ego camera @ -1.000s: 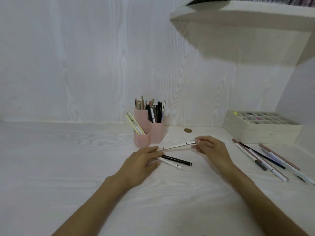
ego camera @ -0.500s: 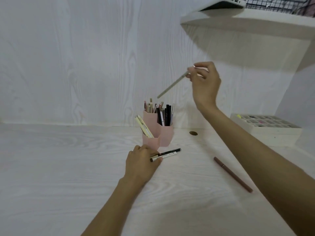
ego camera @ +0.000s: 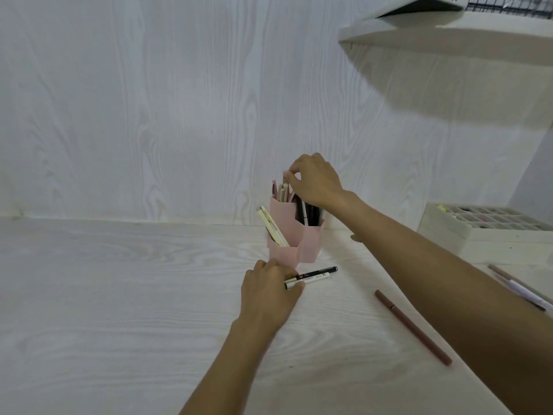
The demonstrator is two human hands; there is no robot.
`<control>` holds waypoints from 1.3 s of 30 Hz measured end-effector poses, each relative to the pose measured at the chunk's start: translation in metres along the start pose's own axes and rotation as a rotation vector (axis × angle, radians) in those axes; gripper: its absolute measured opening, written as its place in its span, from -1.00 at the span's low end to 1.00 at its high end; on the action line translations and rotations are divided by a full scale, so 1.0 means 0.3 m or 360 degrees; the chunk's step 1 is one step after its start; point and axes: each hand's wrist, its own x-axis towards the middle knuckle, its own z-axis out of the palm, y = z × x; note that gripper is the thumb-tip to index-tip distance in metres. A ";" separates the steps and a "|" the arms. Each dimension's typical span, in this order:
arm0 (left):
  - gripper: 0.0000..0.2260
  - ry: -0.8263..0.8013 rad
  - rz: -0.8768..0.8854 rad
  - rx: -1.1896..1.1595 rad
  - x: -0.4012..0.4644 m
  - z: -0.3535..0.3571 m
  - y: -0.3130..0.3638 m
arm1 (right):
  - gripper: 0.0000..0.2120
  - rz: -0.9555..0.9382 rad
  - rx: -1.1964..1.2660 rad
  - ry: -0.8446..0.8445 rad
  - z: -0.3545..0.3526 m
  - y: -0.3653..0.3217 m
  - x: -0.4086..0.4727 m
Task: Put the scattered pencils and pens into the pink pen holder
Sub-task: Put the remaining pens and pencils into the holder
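Note:
The pink pen holder [ego camera: 309,244] stands on the white desk near the back wall, holding several pens and pencils. My right hand [ego camera: 317,181] is above its tallest compartment, fingertips pinching the top of a pale pencil [ego camera: 285,178] that stands in the holder. My left hand [ego camera: 267,295] rests on the desk just in front of the holder, gripping the ends of a black pen [ego camera: 318,272] and a white pen [ego camera: 312,278] that lie side by side. A brown pencil [ego camera: 413,326] lies loose on the desk to the right.
A cream compartment box [ego camera: 478,232] sits at the back right. More pens [ego camera: 526,290] lie at the right edge, partly hidden by my right forearm. A shelf [ego camera: 449,40] overhangs the upper right. A small brown disc [ego camera: 356,238] is set in the desk.
My right hand came down from high above and lowered the pale pencil into the holder. My left hand stayed on the two pens by the holder.

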 end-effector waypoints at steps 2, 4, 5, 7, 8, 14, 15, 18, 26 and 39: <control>-0.77 0.0004 -0.0003 -0.0003 0.001 0.001 0.001 | -0.66 0.0030 0.0011 -0.0050 0.000 0.014 -0.013; -0.77 0.0007 -0.0004 -0.0005 0.001 0.000 0.001 | -0.65 0.0018 0.0060 -0.0143 -0.027 0.025 -0.024; -0.77 0.0008 -0.0004 -0.0005 0.000 0.002 0.002 | -0.64 0.0022 0.0093 -0.0176 -0.052 0.032 -0.034; -0.77 0.0034 -0.0009 -0.0014 -0.001 0.002 -0.002 | -0.66 0.0061 0.0185 -0.0148 -0.107 0.046 -0.060; -0.77 0.0046 -0.0011 -0.0019 -0.001 0.001 -0.004 | -0.71 0.0088 0.0212 -0.0115 -0.135 0.052 -0.081; -0.82 0.0105 -0.0045 -0.0039 0.004 -0.003 -0.004 | -0.75 0.0474 0.0023 -0.1196 -0.198 0.104 -0.322; -0.82 0.0118 -0.0057 -0.0045 0.003 -0.004 -0.005 | -0.65 0.0576 -0.0013 -0.1460 -0.183 0.108 -0.368; -0.80 0.0147 -0.0097 -0.0044 -0.004 -0.011 -0.013 | -0.47 0.0753 -0.0047 -0.1842 -0.123 0.115 -0.469; -0.79 0.0161 -0.0178 -0.0050 -0.005 -0.015 -0.020 | -0.69 0.0591 -0.0058 -0.1233 -0.014 0.105 -0.472; -0.81 0.0209 -0.0127 -0.0026 0.001 -0.003 -0.028 | -0.75 0.0225 0.0762 0.0828 -0.087 0.082 -0.173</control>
